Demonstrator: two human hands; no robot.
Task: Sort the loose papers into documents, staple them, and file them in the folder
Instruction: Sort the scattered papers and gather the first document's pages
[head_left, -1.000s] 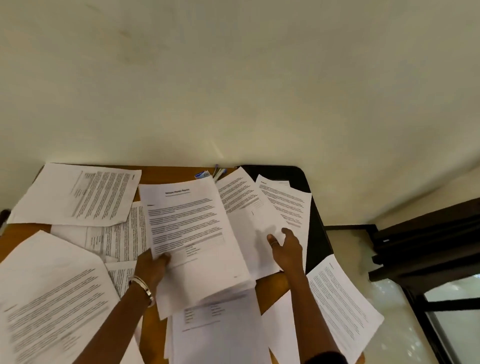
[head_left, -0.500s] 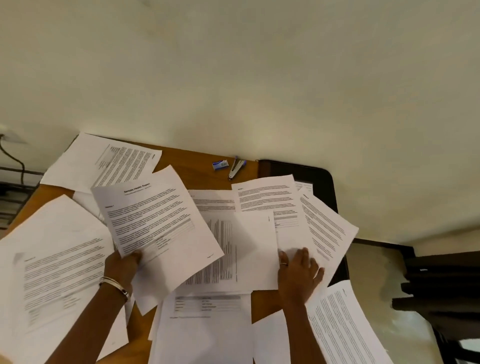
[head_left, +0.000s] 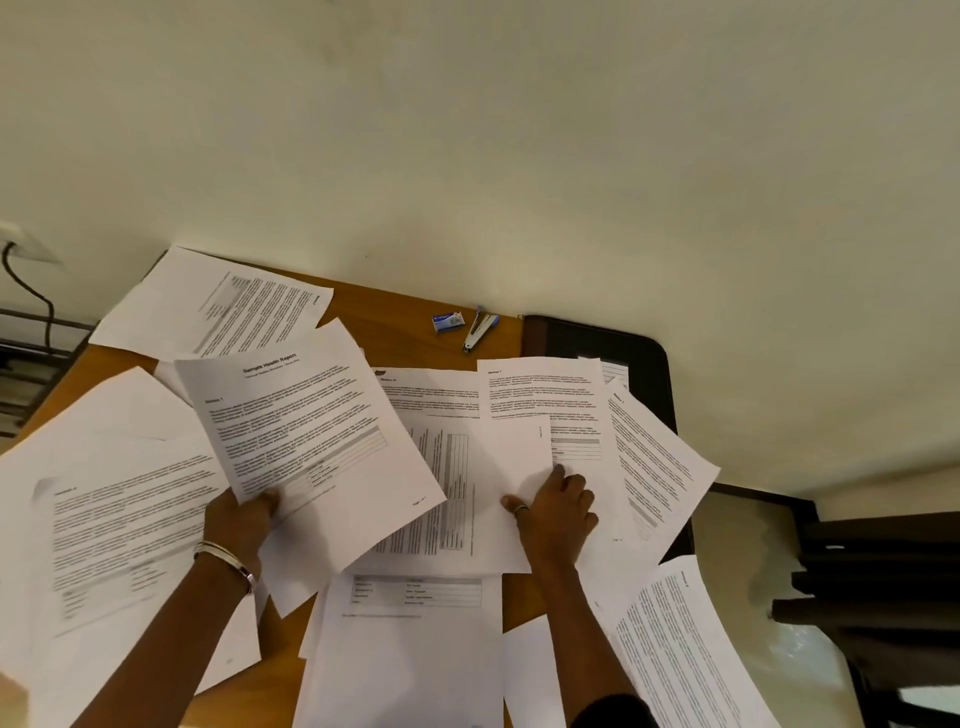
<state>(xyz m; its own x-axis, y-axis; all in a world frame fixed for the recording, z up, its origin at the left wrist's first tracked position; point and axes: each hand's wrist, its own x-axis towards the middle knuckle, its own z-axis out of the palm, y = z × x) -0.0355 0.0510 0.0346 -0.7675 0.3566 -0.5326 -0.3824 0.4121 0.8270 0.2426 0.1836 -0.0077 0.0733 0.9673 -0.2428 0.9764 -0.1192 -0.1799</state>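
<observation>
Printed white sheets cover most of the wooden table (head_left: 395, 322). My left hand (head_left: 244, 525), with a bracelet on the wrist, grips the bottom edge of a titled report sheet (head_left: 311, 431) with more pages under it, lifted and tilted left. My right hand (head_left: 558, 512), ring on the thumb, lies flat with fingers spread on a sheet with a sideways table (head_left: 467, 467) at the middle. A small stapler (head_left: 479, 332) and a blue staple box (head_left: 448, 322) lie at the table's far edge. A dark folder (head_left: 639, 358) lies at the far right, partly under sheets.
A pale wall rises right behind the table. More sheets lie at the near left (head_left: 104, 519), near middle (head_left: 410, 649) and near right (head_left: 691, 654), the last one overhanging the table edge. Dark furniture (head_left: 883, 571) stands on the right; a cable and shelf (head_left: 31, 332) are at the left.
My left hand has swung the report sheets leftward and tilted them, baring the tabled sheet. My right hand slid from the right-hand sheets onto that sheet. The view shifted, showing stapler and box.
</observation>
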